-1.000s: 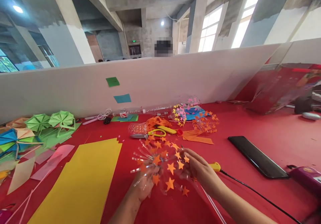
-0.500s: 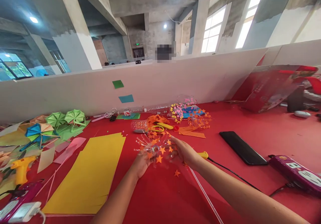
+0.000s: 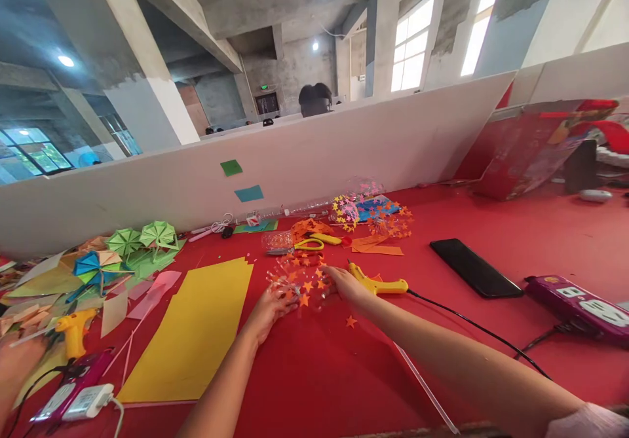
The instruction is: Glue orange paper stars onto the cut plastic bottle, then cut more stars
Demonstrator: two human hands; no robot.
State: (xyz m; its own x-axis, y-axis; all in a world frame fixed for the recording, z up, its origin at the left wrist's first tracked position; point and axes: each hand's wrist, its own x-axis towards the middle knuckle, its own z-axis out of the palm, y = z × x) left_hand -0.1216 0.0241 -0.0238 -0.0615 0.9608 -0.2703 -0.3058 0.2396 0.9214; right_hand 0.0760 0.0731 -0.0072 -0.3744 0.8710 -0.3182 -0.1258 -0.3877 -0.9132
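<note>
A clear plastic bottle piece cut into thin strips, with orange paper stars (image 3: 307, 286) on the strip ends, is between my hands low over the red table. My left hand (image 3: 269, 307) grips it from the left, near its middle. My right hand (image 3: 344, 285) curves round its right side, thumb and fingers on the strips; the exact contact is blurred. Just right of that hand lies a yellow glue gun (image 3: 378, 283), partly behind my wrist. A loose orange star (image 3: 351, 321) and a clear glue stick (image 3: 427, 389) lie nearer me.
Yellow paper (image 3: 191, 333) lies left, beside paper umbrellas (image 3: 158, 234) and a second glue gun (image 3: 76, 332). Another person's hand (image 3: 22, 363) is at the left edge. Yellow-handled scissors (image 3: 309, 245) and finished star pieces (image 3: 390, 220) are behind; a phone (image 3: 474, 268) and power strip (image 3: 580, 307) stand right.
Both hands and the starred plastic piece have shifted slightly left. More of the glue gun shows beside my right wrist. Another person's hand has come in at the left edge.
</note>
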